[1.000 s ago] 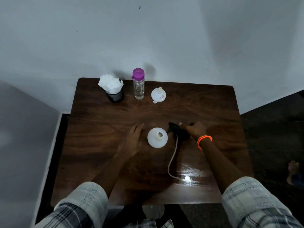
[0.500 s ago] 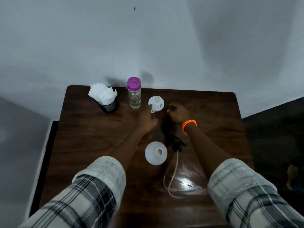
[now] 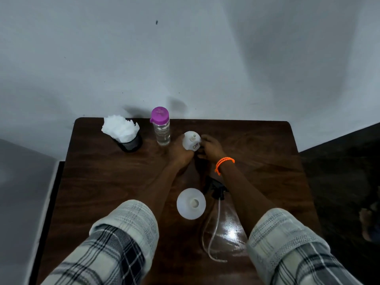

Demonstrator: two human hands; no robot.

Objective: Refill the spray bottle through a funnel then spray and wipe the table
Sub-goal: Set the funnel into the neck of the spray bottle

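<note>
Both hands have moved off the bottle and sprayer to the back of the tabletop [image 3: 107, 182]: left hand [image 3: 181, 152] and right hand [image 3: 211, 148] now close on the small white funnel [image 3: 191, 140] from either side, fingers curled against it, though how firm the grip is I cannot tell. The open spray bottle [image 3: 191, 203] stands uncapped near the front, its black sprayer head [image 3: 217, 189] lying just beside it, tube trailing. Likely next: funnel to bottle neck, then the purple-capped water bottle [image 3: 161, 128] still closed

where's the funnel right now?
In the head view the funnel is at the far middle of the table, between the left hand and the right hand, just right of the purple-capped water bottle.
</note>
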